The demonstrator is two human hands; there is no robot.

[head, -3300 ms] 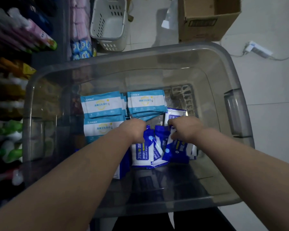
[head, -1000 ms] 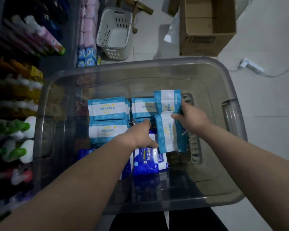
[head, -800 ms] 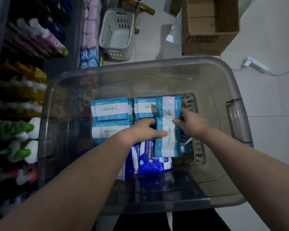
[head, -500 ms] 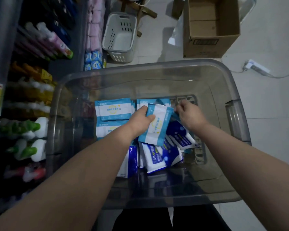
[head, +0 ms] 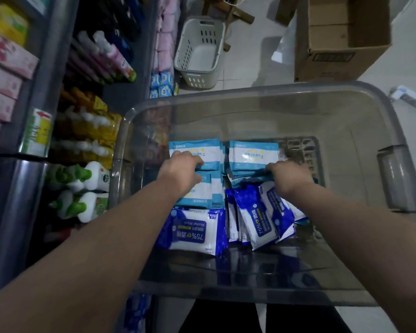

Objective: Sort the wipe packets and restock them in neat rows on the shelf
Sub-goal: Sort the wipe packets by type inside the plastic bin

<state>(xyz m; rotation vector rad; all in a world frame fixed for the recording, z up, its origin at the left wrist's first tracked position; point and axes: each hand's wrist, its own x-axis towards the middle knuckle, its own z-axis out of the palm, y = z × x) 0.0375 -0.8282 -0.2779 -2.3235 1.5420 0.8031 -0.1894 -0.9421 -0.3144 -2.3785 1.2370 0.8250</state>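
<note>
1. The sorting is being done inside the clear plastic bin (head: 274, 90) at the centre of the frame. None of these packets is on the shelf (head: 52, 68) at the left edge yet.
2. The left hand (head: 180, 171) lies knuckles-up on the left light-blue stack (head: 195, 150). Its fingers are bent down, but I cannot tell whether they pinch a packet.
3. The right hand (head: 288, 175) has its fingers curled round the lower edge of the right light-blue stack (head: 252, 155), apparently gripping it.
4. To do this step well, square each light-blue stack by pressing its edges flush, with the printed faces all one way.
5. Keep the colours apart. The flat 75% alcohol wipe packet (head: 195, 231) and the leaning dark-blue packets (head: 257, 217) lie just below and touch the light-blue ones.
6. The leaning packets look likely to slide, so stand or flatten them before lifting anything out.
</note>
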